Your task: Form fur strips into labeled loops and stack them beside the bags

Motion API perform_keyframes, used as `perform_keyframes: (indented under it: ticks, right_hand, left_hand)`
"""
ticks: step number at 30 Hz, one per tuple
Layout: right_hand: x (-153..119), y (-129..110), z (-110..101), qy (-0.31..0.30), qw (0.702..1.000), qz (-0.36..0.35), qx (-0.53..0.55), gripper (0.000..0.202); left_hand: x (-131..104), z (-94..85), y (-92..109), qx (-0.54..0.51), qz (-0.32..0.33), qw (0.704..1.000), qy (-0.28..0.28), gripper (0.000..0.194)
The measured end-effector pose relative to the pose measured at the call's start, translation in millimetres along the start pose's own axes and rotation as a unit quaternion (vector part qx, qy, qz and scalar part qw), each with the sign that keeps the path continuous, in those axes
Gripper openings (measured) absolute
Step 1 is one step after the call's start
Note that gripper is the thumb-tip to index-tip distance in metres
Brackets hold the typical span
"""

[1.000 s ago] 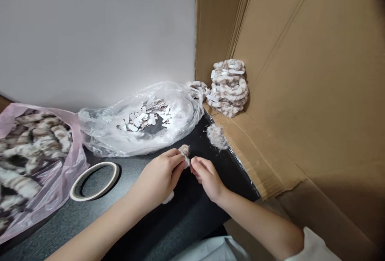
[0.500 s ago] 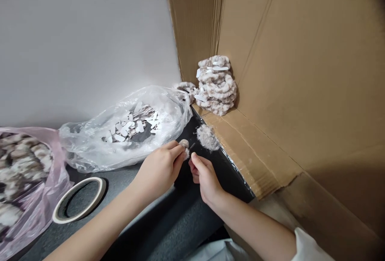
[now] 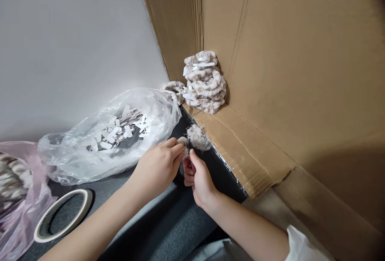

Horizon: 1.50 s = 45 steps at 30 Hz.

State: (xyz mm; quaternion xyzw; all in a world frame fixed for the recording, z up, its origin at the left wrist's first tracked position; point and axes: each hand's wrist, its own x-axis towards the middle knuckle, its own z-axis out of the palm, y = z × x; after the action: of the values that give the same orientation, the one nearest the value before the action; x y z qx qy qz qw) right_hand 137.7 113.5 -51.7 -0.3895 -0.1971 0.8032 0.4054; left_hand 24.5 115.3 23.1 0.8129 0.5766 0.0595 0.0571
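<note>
My left hand (image 3: 161, 164) is closed, its fingertips pinching a small piece of beige fluffy fabric (image 3: 182, 141). Close beside it, my right hand (image 3: 200, 176) is curled with the thumb pointing up. A thin dark thing shows at its fingertips, too small and hidden to name. Just beyond both hands lies a clump of grey-beige fluff (image 3: 198, 137) at the dark table's edge. Farther back, a stack of fluffy mottled rings (image 3: 205, 84) with white tags leans against cardboard, and one more fluffy ring (image 3: 176, 89) rests at its left.
A clear plastic bag (image 3: 72, 164) holds several white tags with metal rings (image 3: 112, 134). On the grey table (image 3: 120, 184) lies a roll of tape (image 3: 40, 229), near a pink bag (image 3: 33, 209) of fluffy pieces. Tall cardboard (image 3: 294, 68) stands at the right.
The view has shifted slightly, moving the scene left in the picture. My right hand has come closer to the left fingertips, and the thin dark thing is now mostly hidden.
</note>
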Motion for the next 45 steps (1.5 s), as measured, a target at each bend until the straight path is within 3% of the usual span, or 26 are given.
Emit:
perform_keyframes:
  ticks: [7,16,22,24,27,29,30,33,36,38,39,40,43,45]
  right_hand:
    - [2,2,-1,0.013,0.999,-0.007,0.029,0.054]
    - [3,-2,-1,0.032,0.997,0.001,0.064,0.054]
    - [1,0,-3,-0.017,0.995,0.048,0.080,0.051]
    - [-1,-1,-5,-0.033,0.998,0.018,0.050,0.052]
    - [-2,-19,-20,-0.026,0.990,-0.120,-0.069,0.049]
    - [-1,-45,-41,0.011,0.942,-0.244,-0.231,0.041]
    - [2,-61,-54,0.026,0.890,-0.291,-0.351,0.034]
    - [13,-106,-94,0.155,0.662,-0.393,-0.618,0.020]
    - [26,-132,-116,0.202,0.492,-0.355,-0.769,0.019]
    - [34,-139,-114,0.213,0.422,-0.318,-0.822,0.021]
    - [38,-140,-108,0.212,0.406,-0.312,-0.832,0.022]
    - [44,-140,-99,0.197,0.409,-0.318,-0.833,0.023]
    - [70,-137,-62,0.071,0.475,-0.351,-0.804,0.024]
    - [93,-132,-38,0.013,0.491,-0.352,-0.797,0.027]
  left_hand:
    - [4,-3.4,1,-0.010,-0.034,0.999,-0.024,0.030]
    - [10,-2.1,3,0.030,-0.026,0.999,-0.002,0.032]
    - [12,-3.5,1,0.026,-0.037,0.999,0.010,0.033]
    - [9,-4.5,-2,0.003,-0.054,0.998,0.020,0.033]
    - [-2,-9.2,-9,-0.061,-0.073,0.994,0.049,0.036]
    - [-15,-13.9,-17,-0.117,-0.093,0.987,0.064,0.037]
    - [-22,-16.1,-21,-0.150,-0.106,0.980,0.071,0.037]
    - [-44,-18.8,-33,-0.264,-0.154,0.945,0.116,0.033]
    - [-63,-14.3,-42,-0.370,-0.204,0.889,0.178,0.035]
    - [-73,-8.7,-47,-0.412,-0.236,0.856,0.206,0.038]
    - [-78,-5.7,-49,-0.429,-0.250,0.841,0.216,0.039]
    - [-82,-2.7,-51,-0.445,-0.262,0.826,0.224,0.041]
    - [-93,5.1,-52,-0.490,-0.285,0.793,0.222,0.043]
    - [-100,9.4,-52,-0.515,-0.288,0.779,0.211,0.043]
